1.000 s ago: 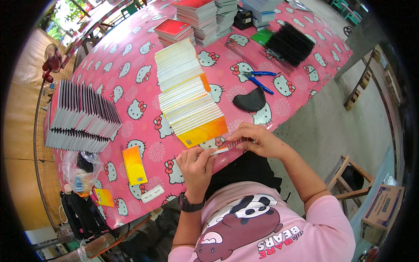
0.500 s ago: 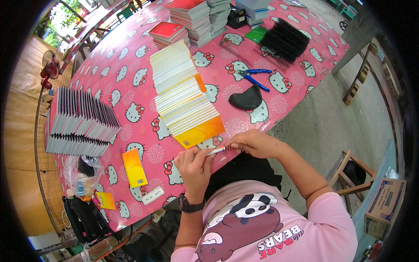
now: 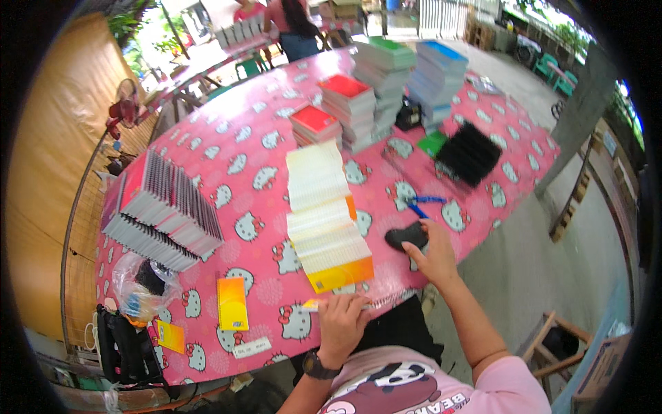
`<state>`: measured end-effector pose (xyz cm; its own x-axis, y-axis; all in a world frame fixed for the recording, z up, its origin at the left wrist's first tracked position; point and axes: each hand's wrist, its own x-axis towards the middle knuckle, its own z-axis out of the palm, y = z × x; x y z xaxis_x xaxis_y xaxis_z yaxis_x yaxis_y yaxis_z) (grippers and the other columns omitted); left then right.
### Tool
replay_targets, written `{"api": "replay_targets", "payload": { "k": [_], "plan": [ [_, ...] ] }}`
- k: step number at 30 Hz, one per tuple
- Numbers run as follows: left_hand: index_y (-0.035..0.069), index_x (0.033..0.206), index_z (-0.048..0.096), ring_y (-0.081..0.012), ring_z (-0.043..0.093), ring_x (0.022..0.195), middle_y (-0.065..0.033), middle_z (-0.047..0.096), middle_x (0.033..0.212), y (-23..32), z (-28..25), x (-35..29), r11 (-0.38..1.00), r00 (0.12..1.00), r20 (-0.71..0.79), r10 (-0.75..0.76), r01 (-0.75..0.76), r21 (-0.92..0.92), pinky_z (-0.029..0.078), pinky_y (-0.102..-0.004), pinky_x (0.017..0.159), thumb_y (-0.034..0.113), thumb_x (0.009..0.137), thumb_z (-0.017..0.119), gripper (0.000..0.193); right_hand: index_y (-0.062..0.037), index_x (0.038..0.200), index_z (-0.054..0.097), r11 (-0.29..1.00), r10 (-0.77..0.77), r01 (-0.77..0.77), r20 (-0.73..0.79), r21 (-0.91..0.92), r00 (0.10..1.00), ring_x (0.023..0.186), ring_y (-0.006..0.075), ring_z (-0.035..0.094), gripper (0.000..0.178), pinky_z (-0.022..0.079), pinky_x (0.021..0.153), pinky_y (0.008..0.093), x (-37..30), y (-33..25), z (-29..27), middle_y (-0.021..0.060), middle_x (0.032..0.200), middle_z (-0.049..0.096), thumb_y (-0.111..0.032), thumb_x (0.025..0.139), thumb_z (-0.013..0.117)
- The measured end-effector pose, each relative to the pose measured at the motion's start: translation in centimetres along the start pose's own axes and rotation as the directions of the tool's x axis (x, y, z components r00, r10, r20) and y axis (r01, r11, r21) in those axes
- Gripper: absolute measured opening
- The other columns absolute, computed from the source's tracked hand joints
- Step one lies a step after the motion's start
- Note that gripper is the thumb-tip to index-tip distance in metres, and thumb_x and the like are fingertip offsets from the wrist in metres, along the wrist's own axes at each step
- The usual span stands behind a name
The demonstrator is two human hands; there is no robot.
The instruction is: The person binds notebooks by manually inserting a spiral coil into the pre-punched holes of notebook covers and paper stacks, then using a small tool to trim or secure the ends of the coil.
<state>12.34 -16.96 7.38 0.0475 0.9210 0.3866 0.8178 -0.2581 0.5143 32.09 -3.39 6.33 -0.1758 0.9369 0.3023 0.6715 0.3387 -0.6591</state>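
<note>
At the table's front edge my left hand [image 3: 341, 323] is closed around a small yellow-orange notebook [image 3: 312, 304], which it mostly covers. A thin wire spiral [image 3: 392, 299] sticks out from that hand to the right, along the table edge. My right hand [image 3: 436, 259] has its thumb and fingers around the right end of a black, curved, padlike piece [image 3: 400, 237] lying on the table. Just beyond it are blue-handled pliers [image 3: 422, 204]. Left of the black piece, a long overlapping row of yellow-orange notebooks [image 3: 331, 238] stretches away from me.
Spiral-bound notebooks [image 3: 165, 207] stand stacked at left. Red [image 3: 345, 103], green [image 3: 383, 76] and blue stacks [image 3: 438, 76] rise at the back, with black coils [image 3: 469, 155] at right. A finished-looking yellow notebook [image 3: 232, 303] lies near a plastic bag [image 3: 141, 290]. Other people [image 3: 293, 27] are far off.
My right hand has left the notebook's spiral and reached forward to the black curved piece. My left hand keeps hold of the notebook. The view has tilted up, showing more of the background.
</note>
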Motion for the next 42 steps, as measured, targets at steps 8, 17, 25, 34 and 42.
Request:
{"api": "replay_targets", "payload": {
  "k": [8,17,25,34,42],
  "plan": [
    [0.016,0.094,0.063,-0.0201,0.055,0.088,-0.0006,0.06,0.089,-0.5,0.1,-0.3,0.997,1.0,0.013,0.017,-0.018,0.073,0.031,-0.0416,0.087,0.025,0.076,0.066,0.02,-0.0026,0.11,0.046,0.938,0.076,-0.075,-0.009,-0.339,0.997,0.103,0.0368,0.046,0.074,0.04,0.086,0.047,0.5,2.4,2.8,0.0202,0.116,0.046,-0.049,0.061,0.076],
    [0.016,0.094,0.063,-0.0184,0.055,0.089,0.0008,0.061,0.089,-1.1,0.8,-0.7,0.998,1.0,-0.01,-0.008,0.009,0.07,0.028,-0.0435,0.091,0.031,0.075,0.067,0.024,-0.0051,0.107,0.055,0.999,-0.035,0.034,-0.042,-0.027,0.999,0.106,0.0329,0.047,0.065,0.037,0.091,0.0418,-0.1,0.9,2.0,0.0168,0.113,0.051,-0.05,0.065,0.073],
    [0.017,0.074,0.063,-0.0145,0.056,0.081,0.0045,0.058,0.075,-2.9,-0.6,-1.2,0.995,0.99,-0.122,0.074,-0.064,0.082,0.025,-0.0491,0.091,0.03,0.064,0.076,0.021,-0.0028,0.108,0.061,0.568,-0.312,-0.407,0.645,0.716,0.698,0.106,0.0203,0.051,0.061,0.035,0.094,0.0327,-3.3,-1.4,-1.6,0.0086,0.107,0.058,-0.049,0.069,0.07],
    [0.017,0.081,0.064,-0.0136,0.057,0.078,0.0043,0.058,0.071,-2.9,-0.5,-0.9,0.996,0.988,-0.125,0.089,-0.09,0.001,0.027,-0.0466,0.093,0.027,0.063,0.075,0.023,-0.0033,0.102,0.064,0.561,-0.376,-0.393,0.647,0.728,0.663,0.099,0.0211,0.055,0.045,0.04,0.093,0.0356,-3.3,-0.3,0.8,0.0069,0.106,0.06,-0.041,0.076,0.066],
    [0.017,0.101,0.063,-0.0144,0.059,0.077,0.004,0.062,0.074,-2.5,-1.0,-0.7,0.994,0.99,-0.142,0.023,-0.038,-0.105,0.027,-0.0446,0.095,0.028,0.06,0.079,0.045,-0.0033,0.1,0.066,0.61,-0.338,-0.42,0.7,0.672,0.63,0.102,0.022,0.055,0.048,0.039,0.092,0.0347,-3.2,-1.6,0.7,0.0097,0.105,0.062,-0.045,0.076,0.065]
  ]
}}
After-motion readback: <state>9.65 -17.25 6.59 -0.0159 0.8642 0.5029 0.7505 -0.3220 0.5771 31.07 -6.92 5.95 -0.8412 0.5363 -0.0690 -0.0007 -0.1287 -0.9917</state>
